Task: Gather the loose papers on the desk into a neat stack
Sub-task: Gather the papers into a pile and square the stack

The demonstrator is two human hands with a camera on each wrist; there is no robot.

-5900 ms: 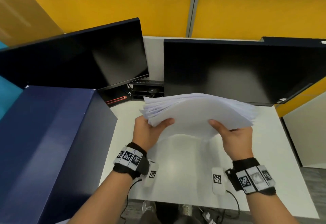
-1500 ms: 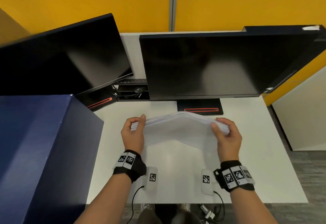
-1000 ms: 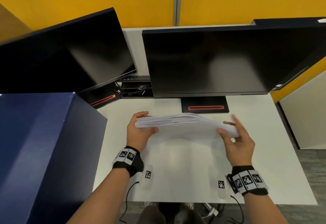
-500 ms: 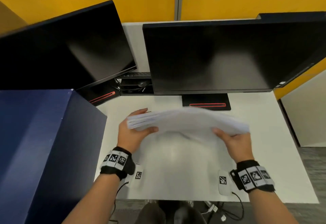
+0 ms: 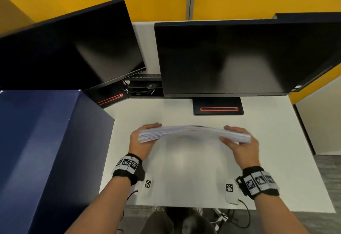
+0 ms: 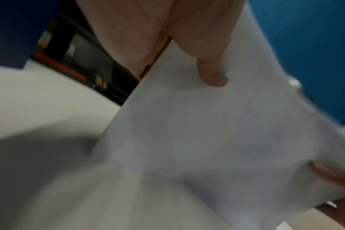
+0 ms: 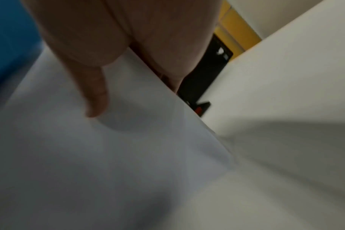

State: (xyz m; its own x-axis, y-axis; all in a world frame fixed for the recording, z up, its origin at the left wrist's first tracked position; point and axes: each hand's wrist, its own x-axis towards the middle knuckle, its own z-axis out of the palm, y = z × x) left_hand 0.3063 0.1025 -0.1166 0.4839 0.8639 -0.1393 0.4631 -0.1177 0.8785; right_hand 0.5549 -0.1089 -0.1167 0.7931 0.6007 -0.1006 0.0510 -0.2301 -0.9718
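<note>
A thick stack of white papers [image 5: 193,132] is held on edge just above the white desk [image 5: 273,152], bowed upward in the middle. My left hand [image 5: 140,141] grips its left end and my right hand [image 5: 238,141] grips its right end. In the left wrist view my thumb [image 6: 213,74] presses the near face of the sheets [image 6: 207,140], with the fingers hidden behind. The right wrist view shows the same: thumb [image 7: 96,101] on the paper face [image 7: 89,155]. Whether the stack's lower edge touches the desk is hidden.
Two dark monitors stand at the back, one at the left [image 5: 70,53] and one at the right [image 5: 230,56], whose base [image 5: 218,108] lies just beyond the stack. A tall dark blue box [image 5: 46,150] borders the desk on the left.
The stack has come down from a flatter, lifted hold to an on-edge position low over the desk. Both hands still grip its ends.
</note>
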